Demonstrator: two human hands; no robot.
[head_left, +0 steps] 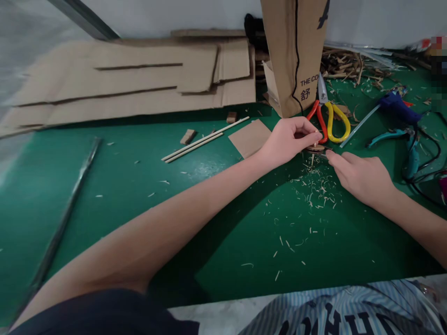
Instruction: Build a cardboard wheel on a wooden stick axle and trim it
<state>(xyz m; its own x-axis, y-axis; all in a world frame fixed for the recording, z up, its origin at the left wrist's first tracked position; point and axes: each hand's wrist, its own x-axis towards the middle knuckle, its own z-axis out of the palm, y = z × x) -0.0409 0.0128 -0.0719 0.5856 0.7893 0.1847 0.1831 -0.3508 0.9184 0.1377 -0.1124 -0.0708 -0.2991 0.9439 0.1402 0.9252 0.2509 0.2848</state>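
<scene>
My left hand (pixel 288 139) pinches a thin wooden stick that passes through a small round cardboard disc (pixel 315 149). The stick's pale tip points down below the disc. Close on the right, my right hand (pixel 361 174) is closed around a small tool whose metal end reaches the disc; most of it is hidden by the fingers. Thin pale shavings (pixel 323 186) lie scattered on the green table (pixel 223 232) beneath. Behind my left hand is a square cardboard piece (pixel 250 138). Scissors with red and yellow handles (pixel 337 122) lie just beyond both hands.
Two wooden sticks (pixel 195 146) and small brown blocks (pixel 188 136) lie left of my left hand. Stacked cardboard sheets (pixel 139 79) and a tall cardboard box (pixel 296 56) stand at the back. A blue glue gun (pixel 398 106) and teal pliers (pixel 412 158) with cables are at right.
</scene>
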